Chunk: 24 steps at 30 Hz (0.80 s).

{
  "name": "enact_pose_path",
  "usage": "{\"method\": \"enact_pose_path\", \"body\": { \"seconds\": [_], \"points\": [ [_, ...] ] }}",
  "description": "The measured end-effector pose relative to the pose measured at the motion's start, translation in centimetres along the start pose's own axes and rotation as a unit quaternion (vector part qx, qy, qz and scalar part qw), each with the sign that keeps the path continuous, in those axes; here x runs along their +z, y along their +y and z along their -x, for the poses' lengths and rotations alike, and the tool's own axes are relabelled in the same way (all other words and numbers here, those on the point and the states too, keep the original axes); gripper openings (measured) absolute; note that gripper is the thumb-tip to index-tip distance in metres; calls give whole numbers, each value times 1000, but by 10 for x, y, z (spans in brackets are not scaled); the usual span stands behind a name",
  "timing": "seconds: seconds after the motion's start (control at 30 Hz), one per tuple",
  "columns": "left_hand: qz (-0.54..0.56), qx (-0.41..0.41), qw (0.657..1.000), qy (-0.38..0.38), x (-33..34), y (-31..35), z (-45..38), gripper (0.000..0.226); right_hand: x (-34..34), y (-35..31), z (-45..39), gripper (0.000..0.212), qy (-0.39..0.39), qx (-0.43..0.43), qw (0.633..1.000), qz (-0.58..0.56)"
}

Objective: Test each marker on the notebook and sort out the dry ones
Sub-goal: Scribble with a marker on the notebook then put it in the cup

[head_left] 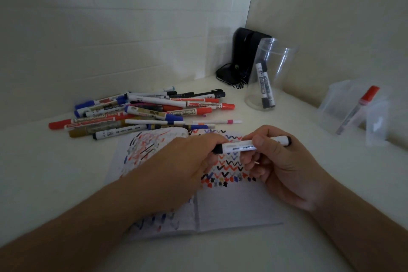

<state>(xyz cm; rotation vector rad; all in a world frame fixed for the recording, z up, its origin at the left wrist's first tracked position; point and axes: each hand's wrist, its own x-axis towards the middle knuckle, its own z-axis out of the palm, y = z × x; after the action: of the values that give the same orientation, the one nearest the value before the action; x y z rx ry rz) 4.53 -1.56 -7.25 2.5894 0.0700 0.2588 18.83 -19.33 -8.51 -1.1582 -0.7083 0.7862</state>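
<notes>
A black marker (251, 144) is gripped over the notebook (220, 183) by both the left hand (196, 161) and right hand (280, 161). Few are sorted: two in the jar (271, 73) at one o'clock, one in the tub (353, 112) at two; the pile (143, 112) at eleven seems untested.

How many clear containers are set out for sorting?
2: a tall clear plastic jar far right of the marker pile, and a clear plastic tub at the right edge. None looks hidden.
</notes>
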Motion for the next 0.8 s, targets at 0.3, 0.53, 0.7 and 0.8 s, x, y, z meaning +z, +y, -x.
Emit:
{"method": "enact_pose_path", "body": {
  "seconds": [0.3, 0.53, 0.7, 0.8],
  "points": [
    [-21, 10, 1000, 9, 15, -36, -16, 53, -27, -121, -62, 23, 234, -152, 958, 63],
    [-62, 53, 996, 32, 13, -32, -16, 31, -88, -190, -170, 8, 380, -210, 813, 388],
    [-65, 60, 996, 29, 20, -40, -19, 30, -102, -160, -192, 30, 275, -61, 682, 675],
    [-63, 56, 996, 36, 21, -39, -18, 28, -98, -157, -199, 21, 243, -1, 628, 739]
  ]
}}
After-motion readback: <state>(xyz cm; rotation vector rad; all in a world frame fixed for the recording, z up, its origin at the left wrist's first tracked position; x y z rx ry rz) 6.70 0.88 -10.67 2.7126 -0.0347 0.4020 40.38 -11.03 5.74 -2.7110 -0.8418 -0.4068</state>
